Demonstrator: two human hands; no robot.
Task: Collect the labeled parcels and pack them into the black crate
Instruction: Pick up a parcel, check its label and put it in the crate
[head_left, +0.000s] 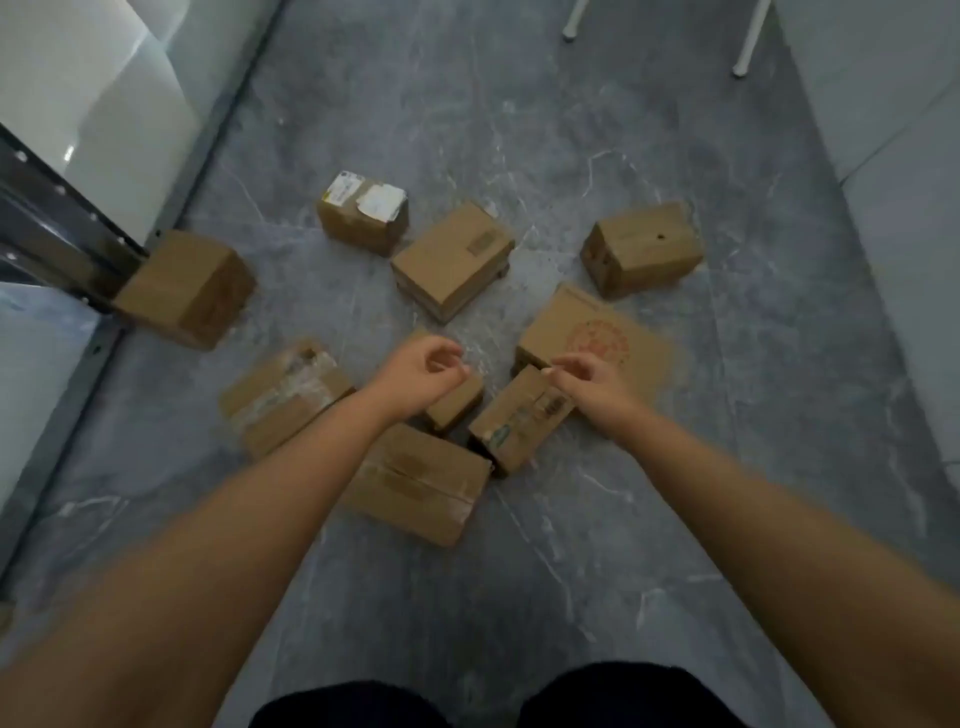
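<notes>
Several brown cardboard parcels lie scattered on the grey marble floor (467, 104). One at the back carries white labels (363, 210). My left hand (421, 371) hovers with loosely curled fingers over a small parcel (457, 402), holding nothing. Its fingers loosely curled and holding nothing, my right hand (587, 376) hangs above a narrow printed parcel (514, 421), next to a flat parcel with a red stamp (597, 338). A taped parcel (283, 395) lies left, and another (421, 483) sits nearest me. No black crate is in view.
A metal door frame (57, 228) and glass panel line the left side, with a parcel (187, 288) against it. Other parcels (452, 260) (641, 249) sit further back. White furniture legs (748, 41) stand at the top right. A pale wall runs along the right.
</notes>
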